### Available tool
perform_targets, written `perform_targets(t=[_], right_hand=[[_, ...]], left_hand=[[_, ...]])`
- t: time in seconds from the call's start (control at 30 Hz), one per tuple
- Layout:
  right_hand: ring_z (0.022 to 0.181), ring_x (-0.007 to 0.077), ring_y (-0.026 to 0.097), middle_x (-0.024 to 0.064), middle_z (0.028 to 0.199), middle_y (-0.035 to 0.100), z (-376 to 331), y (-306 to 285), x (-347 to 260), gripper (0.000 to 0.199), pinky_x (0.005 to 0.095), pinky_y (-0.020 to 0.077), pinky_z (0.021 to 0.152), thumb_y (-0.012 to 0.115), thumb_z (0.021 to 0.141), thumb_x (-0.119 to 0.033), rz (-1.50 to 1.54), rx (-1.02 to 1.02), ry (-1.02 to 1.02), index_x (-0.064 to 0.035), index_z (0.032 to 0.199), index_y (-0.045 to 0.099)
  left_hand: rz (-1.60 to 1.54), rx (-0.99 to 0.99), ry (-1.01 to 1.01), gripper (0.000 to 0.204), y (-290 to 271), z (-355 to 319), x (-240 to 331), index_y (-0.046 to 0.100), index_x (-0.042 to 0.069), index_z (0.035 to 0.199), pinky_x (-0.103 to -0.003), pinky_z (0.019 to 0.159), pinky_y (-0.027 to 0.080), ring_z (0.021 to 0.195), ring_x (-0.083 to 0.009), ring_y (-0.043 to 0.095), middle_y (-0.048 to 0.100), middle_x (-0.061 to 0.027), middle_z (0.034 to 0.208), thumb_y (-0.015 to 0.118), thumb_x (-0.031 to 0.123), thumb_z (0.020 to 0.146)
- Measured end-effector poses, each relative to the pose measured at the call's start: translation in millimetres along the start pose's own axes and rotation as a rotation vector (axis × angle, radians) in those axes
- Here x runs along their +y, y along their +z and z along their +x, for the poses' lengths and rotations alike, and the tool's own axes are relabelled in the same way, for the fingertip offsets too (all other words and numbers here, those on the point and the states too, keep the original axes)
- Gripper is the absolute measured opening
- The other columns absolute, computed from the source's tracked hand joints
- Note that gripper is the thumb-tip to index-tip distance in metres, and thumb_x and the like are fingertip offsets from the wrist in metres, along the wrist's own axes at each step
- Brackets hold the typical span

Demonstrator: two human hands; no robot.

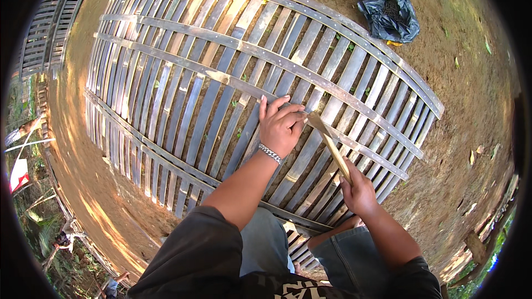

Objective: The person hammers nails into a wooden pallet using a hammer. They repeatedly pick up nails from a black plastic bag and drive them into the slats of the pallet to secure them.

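A large panel of bamboo slats (213,102) lies on the ground in front of me, crossed by long bamboo strips fixed over the slats. My left hand (280,127), with a chain bracelet at the wrist, rests on one of the middle cross strips (219,76). Its thumb and forefinger are pinched together against the strip; whatever they may hold is too small to tell. In my right hand (359,191) is a hammer (336,152), gripped by its pale wooden handle. The hammer's head is down at the strip, just right of my left fingertips.
A black plastic bag (389,11) with small dark pieces inside stands open on the dirt beyond the panel. Another slatted panel (52,22) is at the far left. My legs (349,263) are at the panel's near edge. Plants and a red-and-white cloth (19,174) are at the left.
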State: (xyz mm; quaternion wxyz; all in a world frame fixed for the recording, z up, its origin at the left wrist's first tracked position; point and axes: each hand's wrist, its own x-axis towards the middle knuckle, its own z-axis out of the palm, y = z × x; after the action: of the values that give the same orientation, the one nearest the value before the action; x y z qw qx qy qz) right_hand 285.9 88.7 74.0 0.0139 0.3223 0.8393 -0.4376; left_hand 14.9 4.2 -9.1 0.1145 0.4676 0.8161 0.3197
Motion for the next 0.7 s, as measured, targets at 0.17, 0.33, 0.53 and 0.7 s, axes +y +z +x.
perform_targets(t=[0.17,0.33,0.53,0.7], right_hand=[[0.095,0.0466,0.072,0.0285,0.113,0.071,-12,-13,-7,0.056,0.0476,0.0591,0.082,0.066,0.096,-0.007,0.074,0.006,0.076,-0.0046,0.150,0.048],[0.089,0.0360,0.074,0.0251,0.103,0.071,-15,-25,-2,0.052,0.0402,0.0566,0.081,0.062,0.100,-0.008,0.082,-0.038,0.074,0.0005,0.149,0.047],[0.099,0.0456,0.072,0.0288,0.121,0.069,-7,-18,19,0.054,0.0466,0.0590,0.085,0.064,0.097,-0.007,0.075,-0.020,-0.058,0.0015,0.148,0.048],[0.099,0.0461,0.072,0.0312,0.121,0.068,9,-23,11,0.053,0.0479,0.0594,0.085,0.066,0.094,-0.003,-0.001,-0.167,0.061,0.0031,0.144,0.049]], left_hand=[[-0.099,-0.018,-0.022,0.017,-12,1,1,0.080,0.015,0.102,-0.061,0.127,0.011,0.137,-0.0258,0.053,0.075,0.0031,0.121,0.072,0.018,0.088],[0.089,0.182,-0.114,0.037,-14,70,-23,0.066,0.011,0.132,-0.063,0.127,0.007,0.152,-0.0329,0.036,0.060,-0.0114,0.147,0.058,0.025,0.099],[0.376,-0.014,-0.080,0.057,-8,95,-20,0.046,0.009,0.154,-0.066,0.126,0.011,0.157,-0.0364,0.025,0.035,-0.0167,0.166,0.052,0.033,0.102],[0.407,-0.051,-0.083,0.057,-7,86,-21,0.047,0.010,0.153,-0.068,0.124,0.014,0.157,-0.0364,0.024,0.035,-0.0167,0.166,0.052,0.034,0.102]])
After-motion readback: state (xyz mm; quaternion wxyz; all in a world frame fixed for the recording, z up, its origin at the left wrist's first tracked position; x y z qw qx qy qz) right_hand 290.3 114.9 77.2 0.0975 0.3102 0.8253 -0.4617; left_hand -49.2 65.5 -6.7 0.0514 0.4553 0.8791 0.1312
